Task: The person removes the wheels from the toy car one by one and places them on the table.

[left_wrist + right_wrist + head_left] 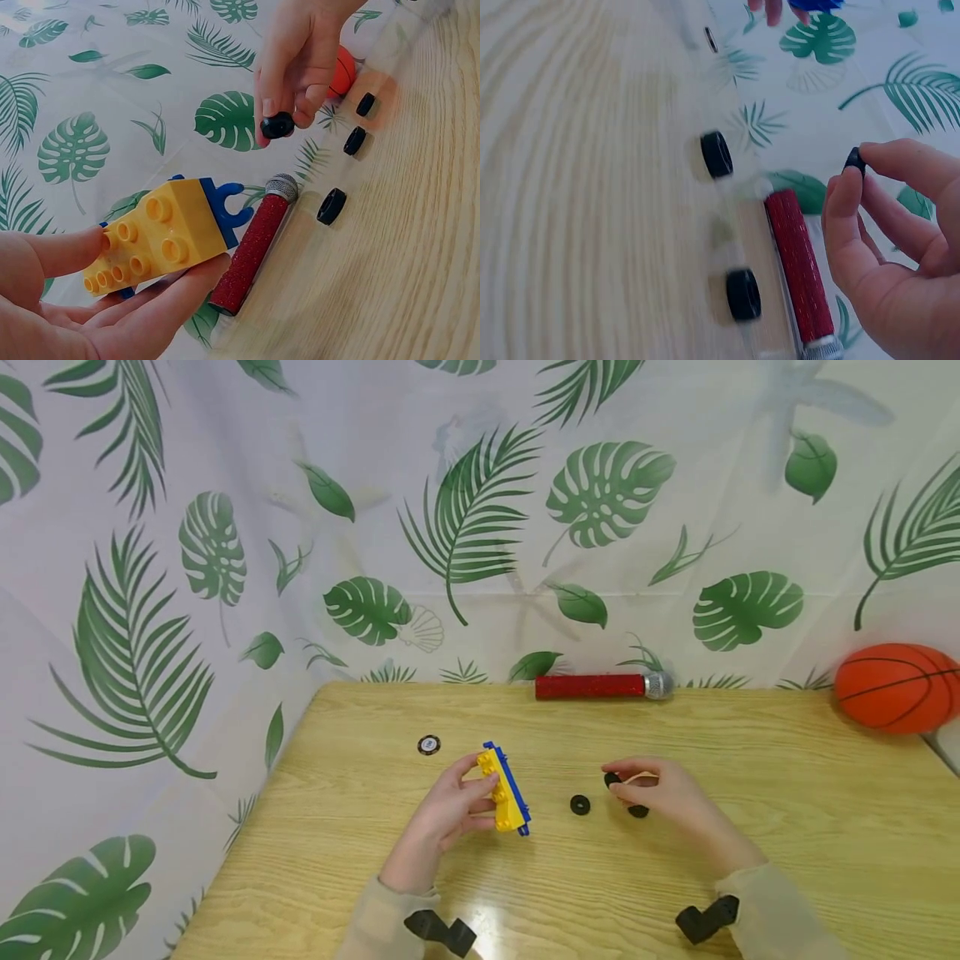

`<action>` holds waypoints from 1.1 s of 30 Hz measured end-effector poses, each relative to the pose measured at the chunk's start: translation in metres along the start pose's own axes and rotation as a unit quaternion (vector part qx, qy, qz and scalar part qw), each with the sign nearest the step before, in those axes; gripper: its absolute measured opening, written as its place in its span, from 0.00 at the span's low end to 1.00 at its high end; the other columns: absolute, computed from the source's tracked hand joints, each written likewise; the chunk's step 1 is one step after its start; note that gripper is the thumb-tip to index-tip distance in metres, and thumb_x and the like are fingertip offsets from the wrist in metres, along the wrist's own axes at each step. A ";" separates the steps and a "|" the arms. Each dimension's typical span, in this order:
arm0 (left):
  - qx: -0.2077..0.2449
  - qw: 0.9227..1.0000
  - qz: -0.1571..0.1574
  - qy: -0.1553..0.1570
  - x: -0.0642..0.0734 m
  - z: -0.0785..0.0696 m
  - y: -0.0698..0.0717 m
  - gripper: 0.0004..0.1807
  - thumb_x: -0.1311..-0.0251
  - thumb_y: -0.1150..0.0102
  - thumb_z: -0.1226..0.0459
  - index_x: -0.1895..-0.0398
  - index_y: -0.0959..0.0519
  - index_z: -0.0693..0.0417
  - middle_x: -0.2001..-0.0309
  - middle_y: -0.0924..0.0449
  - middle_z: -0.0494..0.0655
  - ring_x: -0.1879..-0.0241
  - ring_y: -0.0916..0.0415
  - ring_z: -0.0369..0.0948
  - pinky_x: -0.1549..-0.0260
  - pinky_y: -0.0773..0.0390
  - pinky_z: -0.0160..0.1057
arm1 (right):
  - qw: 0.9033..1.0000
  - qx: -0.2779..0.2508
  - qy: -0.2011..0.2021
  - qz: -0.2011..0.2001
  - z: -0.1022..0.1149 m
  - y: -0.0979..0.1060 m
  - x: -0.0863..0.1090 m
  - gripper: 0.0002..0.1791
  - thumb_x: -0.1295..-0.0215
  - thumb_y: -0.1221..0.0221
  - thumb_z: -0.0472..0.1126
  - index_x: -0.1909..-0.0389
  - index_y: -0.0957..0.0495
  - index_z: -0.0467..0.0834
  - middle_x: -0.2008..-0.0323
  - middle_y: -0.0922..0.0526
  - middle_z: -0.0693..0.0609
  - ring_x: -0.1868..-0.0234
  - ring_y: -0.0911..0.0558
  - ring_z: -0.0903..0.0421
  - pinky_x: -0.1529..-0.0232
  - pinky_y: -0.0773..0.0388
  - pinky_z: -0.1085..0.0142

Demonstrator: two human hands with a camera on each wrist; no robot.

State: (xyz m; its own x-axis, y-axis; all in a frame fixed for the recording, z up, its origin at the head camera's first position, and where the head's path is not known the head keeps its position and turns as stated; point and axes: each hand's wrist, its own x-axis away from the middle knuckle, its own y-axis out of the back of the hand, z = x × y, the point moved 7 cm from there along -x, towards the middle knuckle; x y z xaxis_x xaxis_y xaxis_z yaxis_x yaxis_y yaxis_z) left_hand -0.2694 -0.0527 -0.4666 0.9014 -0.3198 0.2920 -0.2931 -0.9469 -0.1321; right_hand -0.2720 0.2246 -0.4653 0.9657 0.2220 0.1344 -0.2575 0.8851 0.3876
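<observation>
My left hand [450, 806] grips a toy brick vehicle body with a yellow studded block [506, 797] on a blue base [512, 781]. It is held tilted above the table, and the base has an open blue clip [231, 206] at one end. To the right, my right hand [663, 789] pinches a small black toy wheel [277, 125] between thumb and fingertips. Another black wheel [580, 804] lies on the table between the hands. One more wheel [638, 811] shows partly beneath the right hand. The left wrist view shows a third loose wheel [365, 104].
A red glittery microphone [592, 687] lies along the back edge of the wooden table [360, 835]. A round chip [429, 744] rests left of the hands. An orange basketball [896, 687] sits at the back right. A leaf-patterned cloth [480, 652] hangs behind and on the left.
</observation>
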 end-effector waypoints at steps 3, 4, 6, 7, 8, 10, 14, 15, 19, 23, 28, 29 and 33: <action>0.004 1.000 0.005 -0.003 -0.001 0.001 -0.002 0.34 0.27 0.48 0.61 0.23 0.48 0.56 0.45 0.22 0.62 0.58 0.16 0.46 0.68 0.14 0.37 | 1.000 -0.025 -0.004 -0.014 -0.007 0.017 0.007 0.28 0.31 0.39 0.44 0.36 0.29 0.32 0.49 0.23 0.40 0.59 0.15 0.60 0.56 0.16 0.66; 0.006 1.000 0.006 -0.003 -0.001 0.001 -0.002 0.34 0.27 0.48 0.62 0.23 0.48 0.56 0.45 0.22 0.62 0.58 0.16 0.46 0.69 0.14 0.37 | 0.999 -0.028 -0.003 -0.018 -0.008 0.022 0.009 0.29 0.30 0.39 0.44 0.35 0.30 0.32 0.49 0.22 0.40 0.58 0.15 0.60 0.55 0.17 0.67; 0.006 1.000 0.007 -0.004 -0.002 0.001 -0.002 0.34 0.27 0.48 0.61 0.23 0.47 0.56 0.45 0.22 0.62 0.59 0.16 0.46 0.69 0.15 0.36 | 0.999 -0.022 -0.001 -0.024 -0.012 0.032 0.014 0.29 0.30 0.40 0.44 0.34 0.31 0.32 0.48 0.21 0.43 0.58 0.15 0.62 0.55 0.18 0.69; 0.006 1.000 0.008 -0.005 -0.002 0.001 -0.002 0.33 0.27 0.48 0.61 0.23 0.47 0.56 0.45 0.22 0.62 0.59 0.16 0.46 0.70 0.15 0.36 | 0.999 -0.021 -0.001 -0.027 -0.014 0.037 0.016 0.30 0.30 0.40 0.44 0.34 0.32 0.32 0.48 0.20 0.45 0.57 0.15 0.62 0.55 0.18 0.70; 0.007 1.000 0.008 -0.004 -0.002 0.001 -0.001 0.33 0.27 0.48 0.61 0.23 0.47 0.56 0.45 0.21 0.62 0.59 0.16 0.46 0.70 0.15 0.36 | 0.999 -0.018 0.001 -0.029 -0.017 0.041 0.018 0.30 0.30 0.39 0.44 0.34 0.32 0.32 0.48 0.19 0.47 0.57 0.15 0.62 0.55 0.18 0.71; 0.007 1.000 0.009 -0.004 -0.001 0.002 -0.001 0.33 0.27 0.48 0.62 0.24 0.46 0.56 0.46 0.21 0.62 0.59 0.16 0.46 0.69 0.14 0.36 | 0.999 -0.020 -0.001 -0.031 -0.022 0.050 0.021 0.31 0.30 0.39 0.44 0.33 0.33 0.32 0.50 0.18 0.54 0.57 0.15 0.63 0.55 0.19 0.71; 0.006 1.000 0.008 -0.003 -0.001 0.002 -0.001 0.33 0.27 0.49 0.62 0.24 0.46 0.56 0.46 0.21 0.62 0.59 0.16 0.46 0.68 0.14 0.38 | 0.998 -0.039 -0.005 -0.041 -0.033 0.064 0.027 0.29 0.32 0.38 0.44 0.34 0.30 0.35 0.55 0.19 0.68 0.57 0.15 0.65 0.55 0.19 0.73; 0.005 1.000 0.007 -0.002 0.000 0.002 -0.001 0.33 0.27 0.48 0.62 0.23 0.46 0.56 0.45 0.21 0.62 0.58 0.16 0.46 0.68 0.14 0.38 | 0.998 -0.042 -0.004 -0.044 -0.035 0.067 0.028 0.27 0.32 0.38 0.44 0.35 0.28 0.37 0.55 0.19 0.70 0.57 0.15 0.67 0.56 0.20 0.74; 0.004 1.000 0.005 -0.001 0.000 0.002 -0.002 0.34 0.27 0.48 0.61 0.23 0.47 0.56 0.46 0.21 0.61 0.58 0.16 0.47 0.68 0.14 0.38 | 0.995 -0.085 0.009 -0.050 -0.043 0.080 0.035 0.16 0.30 0.40 0.39 0.43 0.21 0.48 0.58 0.18 0.70 0.58 0.15 0.68 0.56 0.19 0.76; 0.006 1.000 0.005 -0.001 -0.002 0.002 -0.002 0.33 0.27 0.48 0.62 0.23 0.46 0.56 0.46 0.21 0.62 0.59 0.16 0.46 0.68 0.14 0.38 | 0.991 -0.121 0.011 -0.054 -0.050 0.091 0.039 0.16 0.31 0.41 0.33 0.55 0.19 0.60 0.60 0.16 0.67 0.60 0.15 0.67 0.58 0.18 0.76; 0.000 1.000 0.005 -0.002 -0.003 0.003 -0.002 0.33 0.27 0.48 0.62 0.23 0.47 0.56 0.45 0.21 0.63 0.59 0.16 0.47 0.67 0.14 0.39 | 0.991 -0.108 -0.002 -0.083 -0.061 0.103 0.044 0.11 0.33 0.39 0.32 0.60 0.18 0.53 0.64 0.15 0.67 0.62 0.16 0.70 0.61 0.20 0.77; 0.000 1.000 0.004 -0.002 -0.002 0.003 -0.002 0.33 0.27 0.48 0.62 0.23 0.47 0.56 0.45 0.21 0.63 0.58 0.16 0.47 0.66 0.14 0.39 | 0.991 -0.101 -0.006 -0.089 -0.064 0.105 0.044 0.09 0.34 0.39 0.32 0.60 0.18 0.50 0.65 0.15 0.68 0.62 0.17 0.71 0.61 0.20 0.78; 0.001 1.000 0.005 -0.002 -0.001 0.005 -0.002 0.33 0.27 0.48 0.61 0.23 0.47 0.56 0.46 0.21 0.62 0.58 0.16 0.47 0.65 0.14 0.40 | 0.994 -0.024 -0.024 -0.105 -0.072 0.111 0.048 0.07 0.35 0.35 0.37 0.58 0.18 0.42 0.65 0.19 0.73 0.62 0.21 0.75 0.62 0.23 0.79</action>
State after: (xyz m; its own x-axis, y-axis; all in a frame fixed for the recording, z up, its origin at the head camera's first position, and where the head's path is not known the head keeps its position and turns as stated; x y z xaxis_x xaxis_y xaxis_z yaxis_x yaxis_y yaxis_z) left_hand -0.2681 -0.0500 -0.4712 0.9001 -0.3285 0.2862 -0.3008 -0.9438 -0.1371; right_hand -0.2518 0.3628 -0.4821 0.9949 0.0122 0.0998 -0.0484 0.9283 0.3687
